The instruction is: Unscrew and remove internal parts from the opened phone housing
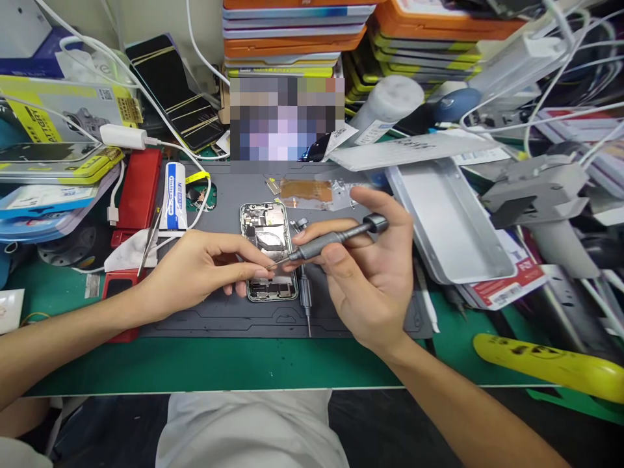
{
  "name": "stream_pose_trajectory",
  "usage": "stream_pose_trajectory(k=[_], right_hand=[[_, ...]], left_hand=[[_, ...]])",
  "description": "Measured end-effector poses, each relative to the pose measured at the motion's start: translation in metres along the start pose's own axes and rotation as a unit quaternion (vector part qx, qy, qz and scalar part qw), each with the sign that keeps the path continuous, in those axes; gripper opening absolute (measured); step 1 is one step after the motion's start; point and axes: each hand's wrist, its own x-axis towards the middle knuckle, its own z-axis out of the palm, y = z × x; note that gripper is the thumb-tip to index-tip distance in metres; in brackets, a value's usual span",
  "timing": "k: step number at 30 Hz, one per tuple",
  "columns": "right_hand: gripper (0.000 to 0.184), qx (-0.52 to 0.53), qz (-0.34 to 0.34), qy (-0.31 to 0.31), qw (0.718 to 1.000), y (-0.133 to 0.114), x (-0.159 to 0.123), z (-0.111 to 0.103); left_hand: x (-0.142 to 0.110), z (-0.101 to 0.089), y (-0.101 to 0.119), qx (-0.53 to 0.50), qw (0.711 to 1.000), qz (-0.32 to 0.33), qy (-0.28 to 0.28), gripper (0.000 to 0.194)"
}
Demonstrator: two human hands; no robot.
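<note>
A dark grey precision screwdriver (pixel 319 246) is in my right hand (pixel 373 279), held by the thumb and fingers, its knobbed end up toward the index finger. Its thin tip points left into a pinch of my left hand (pixel 195 266), thumb and index closed round it. A tiny screw there would be too small to make out. Below both hands lies an opened phone (pixel 268 227), its inner parts and battery area showing, partly covered by my fingers. A second grey screwdriver (pixel 305 296) lies beside the phone's right edge.
A dark work mat (pixel 205 318) covers the green table. Tweezers (pixel 149 240), a white-and-blue tube (pixel 174 195) and a red case (pixel 139 192) lie left. To the right are a metal tray (pixel 453 221) and a yellow object (pixel 550 365). Stacked boxes (pixel 292 45) stand behind.
</note>
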Motion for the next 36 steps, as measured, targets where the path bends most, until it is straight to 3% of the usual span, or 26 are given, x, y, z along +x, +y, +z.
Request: stream_pose_trajectory(k=[10,24,36], right_hand=[[0.046,0.01,0.014,0.009,1.0,0.0,0.001,0.0],[0.046,0.017,0.059,-0.032,0.998,-0.001,0.005,-0.01],[0.048,-0.003,0.036,-0.033,0.999,0.001,0.004,-0.008]], left_hand=[[0.001,0.0,0.001,-0.001,1.0,0.003,-0.005,0.007],[-0.001,-0.001,0.001,-0.003,0.999,0.019,-0.03,0.01],[-0.001,-0.001,-0.001,0.016,0.999,0.026,-0.021,0.009]])
